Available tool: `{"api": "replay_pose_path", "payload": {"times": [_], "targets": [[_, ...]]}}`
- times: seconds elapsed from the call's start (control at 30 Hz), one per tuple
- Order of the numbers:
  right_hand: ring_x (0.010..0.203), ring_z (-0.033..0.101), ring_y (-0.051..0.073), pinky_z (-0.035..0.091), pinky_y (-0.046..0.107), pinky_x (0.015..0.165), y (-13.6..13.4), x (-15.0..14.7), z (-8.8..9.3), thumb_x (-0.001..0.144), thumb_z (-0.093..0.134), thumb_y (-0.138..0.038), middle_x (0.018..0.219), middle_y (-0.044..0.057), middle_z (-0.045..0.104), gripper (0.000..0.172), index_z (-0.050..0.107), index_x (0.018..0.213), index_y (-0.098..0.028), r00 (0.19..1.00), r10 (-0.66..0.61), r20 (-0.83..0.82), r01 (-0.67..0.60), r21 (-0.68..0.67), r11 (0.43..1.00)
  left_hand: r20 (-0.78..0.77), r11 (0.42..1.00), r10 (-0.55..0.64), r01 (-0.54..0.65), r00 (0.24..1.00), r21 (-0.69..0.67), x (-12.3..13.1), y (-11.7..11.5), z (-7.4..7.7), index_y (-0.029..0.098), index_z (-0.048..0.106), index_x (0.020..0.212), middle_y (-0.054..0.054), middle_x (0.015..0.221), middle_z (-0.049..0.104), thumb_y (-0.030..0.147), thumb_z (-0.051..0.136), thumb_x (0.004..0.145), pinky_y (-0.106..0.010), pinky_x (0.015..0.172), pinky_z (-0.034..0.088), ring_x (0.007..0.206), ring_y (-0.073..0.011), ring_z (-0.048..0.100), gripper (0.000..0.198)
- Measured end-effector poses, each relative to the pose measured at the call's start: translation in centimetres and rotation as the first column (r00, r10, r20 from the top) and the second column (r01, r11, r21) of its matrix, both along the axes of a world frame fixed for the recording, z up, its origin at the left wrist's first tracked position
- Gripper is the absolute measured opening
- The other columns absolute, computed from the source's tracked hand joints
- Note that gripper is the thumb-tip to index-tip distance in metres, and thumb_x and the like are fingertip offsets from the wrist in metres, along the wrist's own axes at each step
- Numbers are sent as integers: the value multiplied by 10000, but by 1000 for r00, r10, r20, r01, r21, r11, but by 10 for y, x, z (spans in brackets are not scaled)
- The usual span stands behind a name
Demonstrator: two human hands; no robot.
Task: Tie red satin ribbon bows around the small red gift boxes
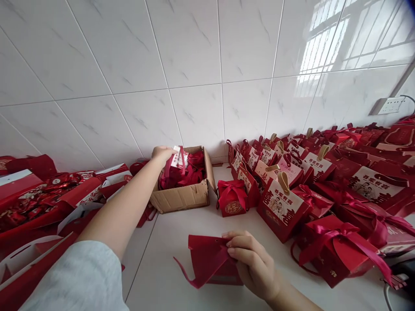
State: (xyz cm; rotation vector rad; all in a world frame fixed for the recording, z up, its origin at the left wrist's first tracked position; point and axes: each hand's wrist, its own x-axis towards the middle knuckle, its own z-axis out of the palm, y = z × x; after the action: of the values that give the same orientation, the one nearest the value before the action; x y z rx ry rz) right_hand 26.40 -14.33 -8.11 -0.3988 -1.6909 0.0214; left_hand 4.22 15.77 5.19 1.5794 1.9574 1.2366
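My left hand (162, 154) reaches out to a brown cardboard box (184, 196) full of red ribbons and is closed on a small white and red tag with a ribbon (179, 159) at the box's near left corner. My right hand (251, 259) rests on the white floor in front of me. Its fingers are curled over the top edge of a small red gift box (207, 261) with a loose ribbon end trailing to the left.
Several finished red gift boxes with bows and handles (282, 207) crowd the floor to the right, back to the tiled wall (194, 65). Flat red box blanks and open packs (42, 203) lie at the left. A wall socket (391, 105) sits far right.
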Motion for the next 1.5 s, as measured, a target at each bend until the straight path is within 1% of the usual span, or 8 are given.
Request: {"api": "replay_pose_path", "payload": {"times": [0.17, 0.4, 0.53, 0.63, 0.77, 0.93, 1.2, 1.5], "targets": [[988, 588, 227, 564, 387, 757, -1, 0, -1, 778, 407, 95, 912, 106, 556, 421, 521, 1108, -141, 1000, -13, 6, 13, -10, 1000, 161, 982, -29, -2, 987, 189, -8, -26, 34, 156, 633, 730, 21, 635, 600, 143, 684, 563, -229, 542, 431, 533, -102, 528, 175], [952, 604, 214, 564, 377, 739, -4, -4, 0, 775, 417, 87, 882, 82, 557, 401, 518, 1058, -178, 999, -17, -29, 16, -47, 999, 331, 941, -152, 34, 931, 336, 0, -76, 55, 171, 594, 756, 3, 697, 613, 185, 565, 588, -226, 561, 451, 632, -131, 576, 171], [905, 629, 204, 564, 350, 709, -6, -5, 7, 805, 450, 32, 824, 52, 562, 295, 519, 980, -194, 997, -47, -55, 41, -95, 995, 353, 864, -405, 225, 844, 451, 5, -129, 56, 188, 590, 908, -10, 846, 637, 254, 580, 645, -226, 611, 460, 750, -143, 600, 271], [888, 639, 200, 566, 343, 693, -7, -4, 10, 825, 457, -3, 811, 43, 566, 244, 517, 955, -199, 997, -66, -48, 61, -102, 993, 181, 795, -490, 351, 853, 495, 5, -177, 43, 205, 569, 988, 6, 795, 604, 241, 598, 672, -225, 645, 454, 765, -145, 590, 319], [908, 629, 206, 562, 357, 699, -7, -5, 9, 810, 455, 19, 822, 46, 556, 272, 515, 969, -193, 997, -77, -26, 75, -77, 994, 83, 829, -508, 461, 857, 316, 4, -220, 14, 192, 508, 793, 13, 772, 594, 225, 549, 732, -224, 619, 438, 719, -138, 574, 80], [911, 624, 205, 561, 364, 707, -6, -5, 7, 791, 456, 48, 837, 47, 549, 308, 513, 979, -189, 996, -90, -26, 88, -80, 993, 124, 851, -520, 500, 845, 162, 5, -236, -7, 203, 535, 865, -20, 903, 637, 295, 557, 772, -267, 649, 480, 791, -177, 616, 132], [898, 629, 209, 567, 363, 675, -7, -5, 9, 816, 445, 21, 816, 44, 547, 278, 506, 976, -198, 996, -91, -7, 90, -75, 993, 19, 729, -683, 683, 730, -54, 6, -257, -3, 271, 446, 1058, -18, 955, 630, 383, 712, 681, -307, 709, 523, 844, -192, 630, 475], [889, 608, 215, 555, 408, 702, -6, -5, 8, 807, 463, 8, 814, 51, 575, 271, 515, 978, -196, 992, -129, -5, 128, -66, 990, -197, 681, -731, 718, 654, -141, 14, -264, -6, 293, 469, 1086, -23, 1074, 590, 370, 653, 730, -273, 685, 489, 867, -177, 590, 408]]}}
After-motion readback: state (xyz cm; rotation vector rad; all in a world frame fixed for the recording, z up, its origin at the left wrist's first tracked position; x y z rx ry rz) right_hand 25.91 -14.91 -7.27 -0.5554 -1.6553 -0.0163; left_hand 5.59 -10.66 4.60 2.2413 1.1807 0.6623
